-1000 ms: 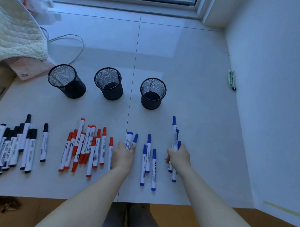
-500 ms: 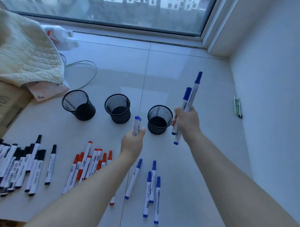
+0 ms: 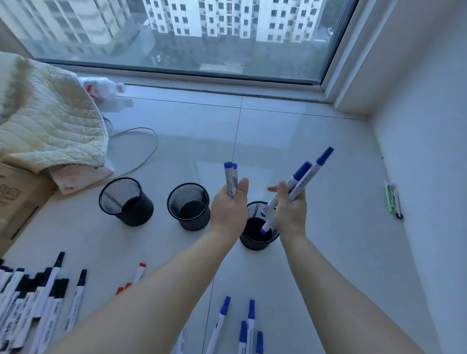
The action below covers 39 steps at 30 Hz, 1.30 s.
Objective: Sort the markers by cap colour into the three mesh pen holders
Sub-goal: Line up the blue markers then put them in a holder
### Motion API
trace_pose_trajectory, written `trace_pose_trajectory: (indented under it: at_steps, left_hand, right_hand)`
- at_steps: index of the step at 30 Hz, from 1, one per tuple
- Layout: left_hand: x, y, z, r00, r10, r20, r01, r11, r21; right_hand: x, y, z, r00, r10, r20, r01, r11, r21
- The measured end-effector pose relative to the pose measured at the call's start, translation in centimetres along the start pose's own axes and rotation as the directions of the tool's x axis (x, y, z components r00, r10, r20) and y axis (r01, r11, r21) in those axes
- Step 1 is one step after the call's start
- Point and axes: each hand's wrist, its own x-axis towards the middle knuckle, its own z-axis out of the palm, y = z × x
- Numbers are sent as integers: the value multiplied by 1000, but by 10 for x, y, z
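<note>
Left hand (image 3: 229, 211): grasping two blue markers (image 3: 231, 180), caps at 12 o'clock.
Right hand (image 3: 292, 212): grasping blue markers (image 3: 305, 176) above right holder (image 3: 254, 242).

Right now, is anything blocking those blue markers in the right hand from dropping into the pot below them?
Nothing visible: the blue markers in the right hand hang over the right holder, whose mouth looks open.
</note>
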Motion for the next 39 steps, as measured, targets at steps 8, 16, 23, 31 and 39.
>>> trace_pose_trajectory:
  at_steps: [8,16,23,31,39]
  left_hand:
    - [11,-8,26,997,71,-11,-72,992,-105]
    - [5,-28,30,990,43,-131,-51,997,-59]
    - [0,-40,35,990,-21,-140,16,999,-33]
    - [0,-58,30,983,21,-180,-6,996,83]
    - [0,-52,23,986,7,-168,0,999,41]
  right_hand:
    - [-12,27,-1,990,98,101,-90,993,-72]
    - [-10,30,-8,979,148,141,-129,982,-135]
    - [-15,33,0,995,37,92,-25,991,-131]
    - [-21,37,-2,991,14,132,-4,997,-71]
    - [-15,27,-9,999,-11,43,19,980,-200]
